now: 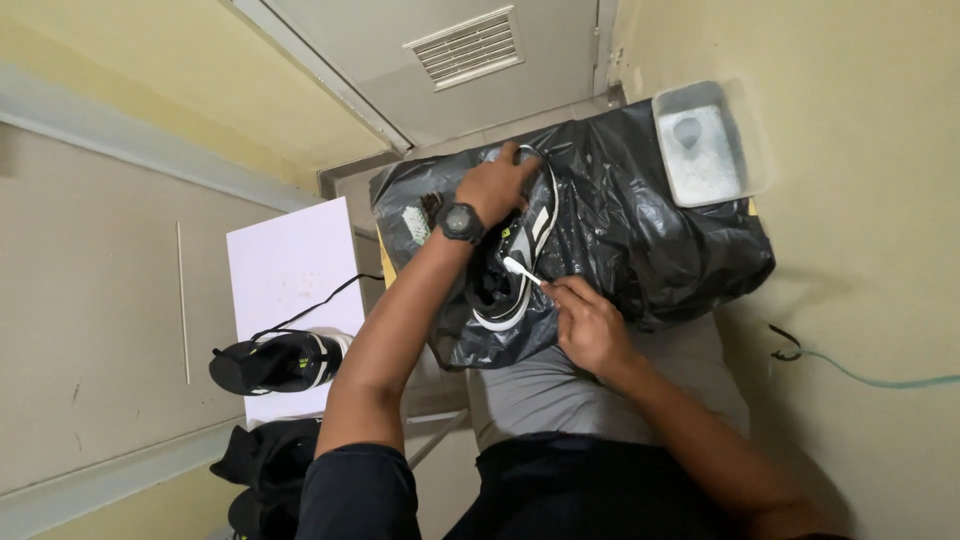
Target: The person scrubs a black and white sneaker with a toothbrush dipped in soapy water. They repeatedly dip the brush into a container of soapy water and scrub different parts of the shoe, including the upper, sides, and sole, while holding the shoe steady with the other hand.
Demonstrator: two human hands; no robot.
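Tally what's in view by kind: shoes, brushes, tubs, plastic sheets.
Shoes: 2, one under the left hand at, one on white paper
Brushes: 1, a white toothbrush in the right hand
Tubs: 1
Black plastic sheets: 1
Total: 5

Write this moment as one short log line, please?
left hand: steadies black-and-white sneaker | right hand: holds white toothbrush to it | under: black plastic bag | nearby: clear tub, second sneaker

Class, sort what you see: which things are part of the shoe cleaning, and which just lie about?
In use: left hand, right hand, black-and-white shoe, white brush, black plastic sheet, water tub.
Lying about: second shoe, white board, green cord.
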